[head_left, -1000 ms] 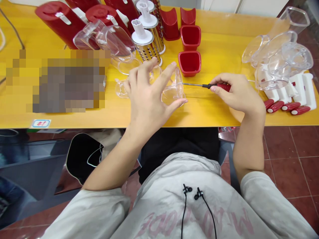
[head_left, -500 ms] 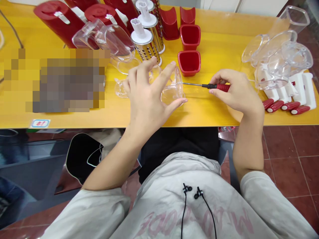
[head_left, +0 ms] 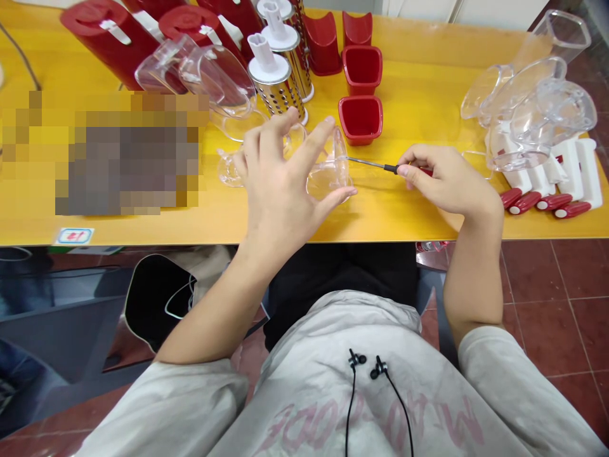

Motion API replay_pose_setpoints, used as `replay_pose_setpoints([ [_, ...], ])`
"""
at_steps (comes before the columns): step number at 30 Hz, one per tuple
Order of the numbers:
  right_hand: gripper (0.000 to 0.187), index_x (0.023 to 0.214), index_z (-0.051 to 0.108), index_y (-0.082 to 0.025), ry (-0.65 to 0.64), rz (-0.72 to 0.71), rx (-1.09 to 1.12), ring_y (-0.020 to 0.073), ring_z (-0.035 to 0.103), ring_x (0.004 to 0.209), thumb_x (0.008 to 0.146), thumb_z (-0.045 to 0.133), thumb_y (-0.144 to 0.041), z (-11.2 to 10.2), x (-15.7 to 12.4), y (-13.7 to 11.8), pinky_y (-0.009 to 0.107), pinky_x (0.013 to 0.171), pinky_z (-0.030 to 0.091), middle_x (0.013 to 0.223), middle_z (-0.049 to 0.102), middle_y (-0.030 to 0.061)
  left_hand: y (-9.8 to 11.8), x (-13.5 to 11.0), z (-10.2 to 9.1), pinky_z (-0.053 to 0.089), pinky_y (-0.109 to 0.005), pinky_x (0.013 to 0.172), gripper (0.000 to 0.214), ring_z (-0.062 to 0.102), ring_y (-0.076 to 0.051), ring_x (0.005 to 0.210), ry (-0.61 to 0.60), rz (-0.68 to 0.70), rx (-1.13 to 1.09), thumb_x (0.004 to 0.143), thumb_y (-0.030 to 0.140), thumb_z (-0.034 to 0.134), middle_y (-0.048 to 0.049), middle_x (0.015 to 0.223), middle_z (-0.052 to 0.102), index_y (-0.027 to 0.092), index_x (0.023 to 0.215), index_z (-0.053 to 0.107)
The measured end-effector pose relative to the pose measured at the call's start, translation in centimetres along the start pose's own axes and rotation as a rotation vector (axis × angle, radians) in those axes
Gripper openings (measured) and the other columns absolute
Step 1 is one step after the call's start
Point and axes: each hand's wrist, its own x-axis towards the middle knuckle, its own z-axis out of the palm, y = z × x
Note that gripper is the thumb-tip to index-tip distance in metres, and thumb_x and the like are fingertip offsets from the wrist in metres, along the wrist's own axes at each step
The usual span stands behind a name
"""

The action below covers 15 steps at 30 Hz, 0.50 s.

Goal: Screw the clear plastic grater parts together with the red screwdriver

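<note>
My left hand [head_left: 280, 174] is over a clear plastic housing [head_left: 327, 181] lying on its side, thumb and fingers spread around it and gripping it. The wide round end of the housing faces right. My right hand [head_left: 442, 178] is closed on a screwdriver [head_left: 368, 163] with a slim metal shaft and a black and red handle, mostly covered by the fingers. The shaft points left, slightly tilted, and its tip meets the round end of the housing. What the tip touches inside is too small to make out.
Behind my left hand stand metal grater drums [head_left: 278, 92] and red housings [head_left: 111, 41]. Red square cups [head_left: 360, 120] line the middle. To the right, clear plastic parts [head_left: 518, 120] lie over white handles [head_left: 578, 171] with red ends. The yellow table [head_left: 404, 219] ends near my body.
The fingers of my right hand have turned on the screwdriver's handle and cover more of it. The shaft tilts a little more. My left hand and the housing have stayed put.
</note>
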Motion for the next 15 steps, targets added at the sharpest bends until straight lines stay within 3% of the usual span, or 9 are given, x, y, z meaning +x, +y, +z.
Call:
replay_pose_setpoints([
  [6, 0.027, 0.099, 0.075, -0.030, -0.029, 0.003, 0.017, 0.0280, 0.075, 0.084, 0.121, 0.074, -0.045, -0.03, 0.07, -0.23, 0.047, 0.085, 0.055, 0.087, 0.083, 0.0025, 0.28, 0.00, -0.08, 0.040, -0.089, 0.146, 0.102, 0.050, -0.059, 0.176, 0.010, 0.004, 0.009, 0.096, 0.086, 0.100, -0.0015, 0.195, 0.058, 0.063, 0.187, 0.061],
  [11, 0.012, 0.109, 0.084, -0.031, -0.015, -0.024, -0.002, 0.0275, 0.073, 0.085, 0.107, 0.091, -0.041, -0.47, -0.14, 0.02, 0.046, 0.084, 0.056, 0.093, 0.082, 0.0019, 0.37, 0.05, -0.08, 0.036, -0.088, 0.149, 0.101, 0.050, -0.059, 0.177, -0.002, -0.021, 0.041, 0.096, 0.087, 0.099, -0.0015, 0.196, 0.057, 0.062, 0.187, 0.062],
  [15, 0.022, 0.116, 0.087, -0.033, 0.016, -0.057, -0.011, 0.0305, 0.076, 0.096, 0.098, 0.098, -0.037, -0.79, -0.28, 0.28, 0.048, 0.092, 0.061, 0.102, 0.085, 0.0026, 0.08, 0.07, -0.01, 0.037, -0.089, 0.149, 0.104, 0.048, -0.058, 0.178, -0.013, -0.007, -0.001, 0.095, 0.084, 0.102, -0.0002, 0.198, 0.055, 0.063, 0.188, 0.060],
])
